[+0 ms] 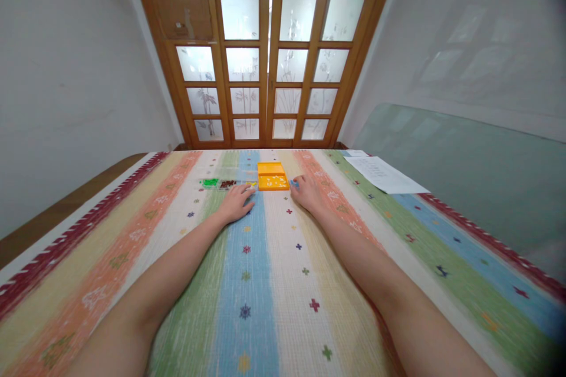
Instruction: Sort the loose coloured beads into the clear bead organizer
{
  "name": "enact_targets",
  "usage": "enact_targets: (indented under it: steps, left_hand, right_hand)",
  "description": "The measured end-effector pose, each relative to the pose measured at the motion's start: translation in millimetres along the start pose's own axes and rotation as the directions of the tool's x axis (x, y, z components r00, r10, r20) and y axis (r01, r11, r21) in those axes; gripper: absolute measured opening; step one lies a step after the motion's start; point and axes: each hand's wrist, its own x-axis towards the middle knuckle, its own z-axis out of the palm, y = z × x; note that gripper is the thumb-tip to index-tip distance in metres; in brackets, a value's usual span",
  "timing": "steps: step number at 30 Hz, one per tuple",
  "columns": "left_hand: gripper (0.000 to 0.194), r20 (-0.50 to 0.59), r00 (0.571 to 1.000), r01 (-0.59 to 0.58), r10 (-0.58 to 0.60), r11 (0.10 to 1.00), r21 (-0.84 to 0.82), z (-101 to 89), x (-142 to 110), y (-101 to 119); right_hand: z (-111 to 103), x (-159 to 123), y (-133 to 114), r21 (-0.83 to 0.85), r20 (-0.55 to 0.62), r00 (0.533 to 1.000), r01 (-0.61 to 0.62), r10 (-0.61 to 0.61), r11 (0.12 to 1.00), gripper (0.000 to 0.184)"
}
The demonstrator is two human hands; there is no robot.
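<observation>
An orange case [260, 184] stands with its lid raised, and small white pieces lie in its tray. To its left is a clear compartment box [221, 188] with green pieces [210, 182], dark brown pieces [228, 184] and yellow pieces [252, 184]. My left hand [236, 205] rests at the front edge of the clear box, fingers spread and partly over the yellow pieces. Beside the case's right edge, my right hand [308, 192] has its fingers bent together over something blue [292, 183]. What its fingertips grip, if anything, is too small to make out.
A striped, patterned tablecloth [260, 306] covers the table. White paper sheets [384, 174] with print lie at the back right. A pale green panel [477, 177] stands along the right side. Wooden doors [269, 59] with frosted panes are beyond the table.
</observation>
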Motion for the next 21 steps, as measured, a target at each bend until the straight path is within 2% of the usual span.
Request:
enact_targets:
  steps: [3, 11, 18, 21]
  left_hand:
    - [0.045, -0.003, 1.000, -0.004, 0.004, 1.000, -0.003, 0.4, 0.0, -0.6]
    - [0.042, 0.004, 1.000, 0.003, -0.003, 1.000, -0.002, 1.6, 0.3, -2.2]
    - [0.042, -0.005, 1.000, 0.004, -0.004, 1.000, -0.014, 3.2, 2.6, 0.4]
    - [0.047, 0.006, 1.000, 0.005, -0.005, 1.000, -0.029, 2.2, 5.0, 3.7]
  right_hand:
    - [-2.2, 0.6, 2.5, 0.002, 0.020, 1.000, 0.013, -0.014, 1.000, 0.023]
    - [-14.8, 1.4, 8.6, 0.039, 0.076, 0.995, 0.068, -0.071, 0.997, 0.032]
    - [-22.3, 14.5, -6.2, -0.001, 0.156, 0.987, -0.037, 0.036, 0.999, 0.019]
    - [-26.7, 30.6, -13.9, 0.000, 0.159, 0.984, -0.085, 0.084, 0.996, 0.022]
